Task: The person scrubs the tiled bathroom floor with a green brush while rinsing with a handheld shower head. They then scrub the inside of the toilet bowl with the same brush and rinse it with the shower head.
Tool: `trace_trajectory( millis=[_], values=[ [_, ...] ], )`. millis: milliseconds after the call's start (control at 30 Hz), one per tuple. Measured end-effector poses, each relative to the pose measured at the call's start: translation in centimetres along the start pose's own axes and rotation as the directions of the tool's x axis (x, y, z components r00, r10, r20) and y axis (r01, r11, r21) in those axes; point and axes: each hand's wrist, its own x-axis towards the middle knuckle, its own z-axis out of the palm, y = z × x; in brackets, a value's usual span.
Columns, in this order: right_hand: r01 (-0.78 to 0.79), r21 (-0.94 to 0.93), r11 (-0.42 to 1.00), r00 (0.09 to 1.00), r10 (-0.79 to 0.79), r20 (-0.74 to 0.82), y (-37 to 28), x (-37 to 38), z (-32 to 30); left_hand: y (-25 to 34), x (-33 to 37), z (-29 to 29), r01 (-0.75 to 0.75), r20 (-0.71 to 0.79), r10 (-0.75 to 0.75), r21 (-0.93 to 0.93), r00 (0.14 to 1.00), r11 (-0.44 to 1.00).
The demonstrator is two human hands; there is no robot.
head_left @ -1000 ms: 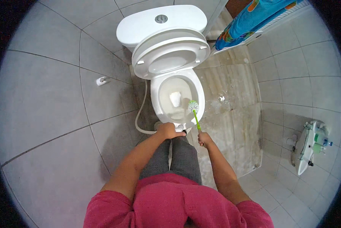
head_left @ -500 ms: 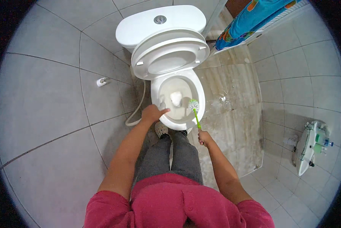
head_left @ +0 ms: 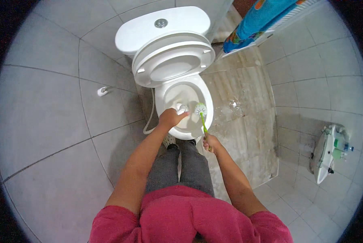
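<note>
The white toilet bowl (head_left: 207, 97) stands in front of me with its seat and lid (head_left: 177, 52) raised. Over the left part of the bowl, my left hand (head_left: 171, 119) is closed round a white bidet sprayer (head_left: 182, 109), its thumb stretched to the right. A pale hose (head_left: 151, 115) runs from beside the toilet toward that hand. My right hand (head_left: 211, 143), at the bowl's front right, grips the green handle of a toilet brush (head_left: 203, 123). The brush's round white-and-green head (head_left: 200, 108) is over the bowl's right inner side.
A white wall holder (head_left: 103, 91) is on the grey tiled wall at left. Wet-looking brown tiles (head_left: 238, 121) cover the floor at right. A small white sink (head_left: 325, 156) with bottles hangs on the right wall. A blue patterned curtain (head_left: 250, 26) hangs at the far right.
My left hand has moved inward over the bowl, bringing the bidet sprayer with it. The brush and right hand have shifted slightly left in the picture, as has the whole toilet.
</note>
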Motion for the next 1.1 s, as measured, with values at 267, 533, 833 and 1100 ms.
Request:
trace_trajectory(
  millis=[267, 533, 833, 1100],
  values=[
    [0.022, 0.359, 0.933, 0.983, -0.087, 0.164, -4.8, 3.5, 3.6, 2.3, -5.0, 3.0, -0.144, 0.122, 0.143, 0.006, 0.982, 0.989],
    [-0.022, 0.546, 0.837, 0.984, -0.078, 0.159, -6.6, 6.0, 5.6, 2.6, -7.2, 3.1, -0.186, 0.12, 0.178, 0.067, 0.977, 0.98],
    [0.053, 0.179, 0.982, 0.991, -0.074, 0.109, -6.1, 2.9, 4.8, 3.2, -6.9, 2.2, -0.164, 0.056, 0.17, -0.101, 0.984, 0.981],
    [0.124, 0.126, 0.984, 0.992, -0.123, -0.021, -6.6, 0.8, 3.8, 3.4, -7.7, 1.5, -0.11, 0.052, 0.118, -0.134, 0.992, 0.985]
  ],
)
